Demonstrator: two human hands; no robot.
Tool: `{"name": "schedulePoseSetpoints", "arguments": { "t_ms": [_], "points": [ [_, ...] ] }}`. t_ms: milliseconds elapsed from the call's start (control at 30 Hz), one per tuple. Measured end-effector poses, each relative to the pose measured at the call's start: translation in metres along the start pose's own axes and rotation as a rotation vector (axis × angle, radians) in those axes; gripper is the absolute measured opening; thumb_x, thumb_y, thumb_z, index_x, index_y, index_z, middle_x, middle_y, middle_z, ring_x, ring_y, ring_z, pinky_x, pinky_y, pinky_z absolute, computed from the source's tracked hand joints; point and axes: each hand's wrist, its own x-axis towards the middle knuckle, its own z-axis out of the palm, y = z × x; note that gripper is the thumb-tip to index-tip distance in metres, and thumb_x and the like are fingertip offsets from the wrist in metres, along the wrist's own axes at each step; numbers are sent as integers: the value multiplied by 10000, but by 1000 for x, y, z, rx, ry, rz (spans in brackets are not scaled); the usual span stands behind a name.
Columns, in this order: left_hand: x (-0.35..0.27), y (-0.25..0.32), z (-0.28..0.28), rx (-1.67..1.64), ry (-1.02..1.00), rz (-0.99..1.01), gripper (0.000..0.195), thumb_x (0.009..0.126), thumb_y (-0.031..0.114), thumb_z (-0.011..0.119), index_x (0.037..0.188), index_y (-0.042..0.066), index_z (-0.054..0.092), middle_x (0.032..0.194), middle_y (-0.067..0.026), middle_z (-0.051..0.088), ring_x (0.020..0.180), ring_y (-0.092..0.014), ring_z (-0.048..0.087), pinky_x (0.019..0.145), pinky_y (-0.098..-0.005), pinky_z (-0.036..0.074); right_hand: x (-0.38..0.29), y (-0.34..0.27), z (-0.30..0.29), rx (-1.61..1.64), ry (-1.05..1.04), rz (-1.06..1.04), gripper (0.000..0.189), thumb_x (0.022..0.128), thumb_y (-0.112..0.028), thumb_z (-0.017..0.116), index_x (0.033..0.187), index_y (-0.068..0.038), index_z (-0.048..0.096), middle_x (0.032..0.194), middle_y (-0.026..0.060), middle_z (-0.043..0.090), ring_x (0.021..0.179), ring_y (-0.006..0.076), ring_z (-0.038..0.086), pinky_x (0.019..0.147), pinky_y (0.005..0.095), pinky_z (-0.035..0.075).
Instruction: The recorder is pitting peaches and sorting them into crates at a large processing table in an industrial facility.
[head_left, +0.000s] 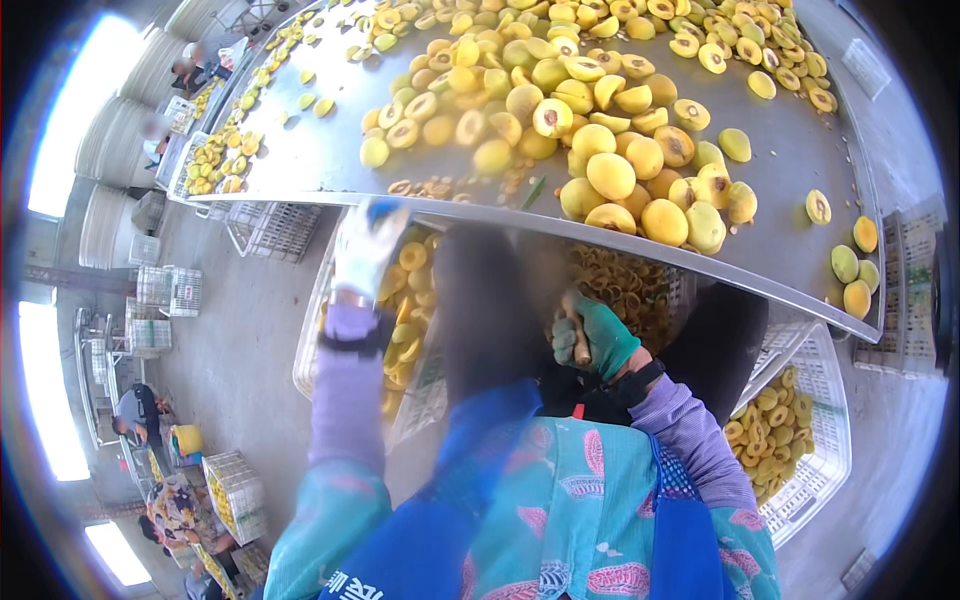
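My left hand (369, 244), in a white glove with blue at the fingertips, is at the near edge of the metal table (315, 196). It is blurred, so I cannot tell whether its fingers hold anything. My right hand (606, 337), in a green glove, grips the wooden handle (580, 336) of a tool below the table edge; the tool's far end is blurred. On the table lies a large heap of yellow stone fruit (611, 176), some whole and some cut in half. Small loose pits (514, 180) lie near the edge, beside a green leaf (533, 193).
Under my left arm stands a crate of halved fruit (405, 330). Another white crate (825, 450) with fruit halves is at my right. Cut-out brown pieces (622, 289) lie below the table edge. Crates (274, 229) and several people (139, 416) are at far left.
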Motion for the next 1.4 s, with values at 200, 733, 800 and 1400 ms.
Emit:
{"name": "schedulePoseSetpoints", "arguments": {
  "t_ms": [200,733,800,1400],
  "points": [
    [126,40,82,358,-502,98,594,708,442,668,1141,52,551,1135,-210,572,1056,-356,540,876,-399,431,-51,-22,88,-330,40,-196,374,914,-466,475,806,-108,490,580,-1,464,421,126,425,387,251,344],
    [19,94,84,-1217,-189,-59,398,926,249,428,1155,-65,513,995,-154,629,849,-230,619,768,-326,505,-33,-37,90,-1509,298,-858,390,817,-67,532,1202,-15,494,995,213,554,716,338,552,570,391,448],
    [20,113,76,-460,61,492,418,840,174,562,1208,-8,480,910,-153,644,778,-255,632,691,-366,517,-35,-32,88,-1362,392,-985,223,879,-164,505,1050,-21,517,817,208,559,651,341,562,538,403,436],
    [8,147,79,-881,26,159,262,879,161,519,952,-62,634,748,-80,653,605,-103,561,569,-223,449,-34,4,97,-924,398,-1254,217,915,-290,518,924,-73,527,646,40,505,509,179,482,468,309,414]
  ]
}}
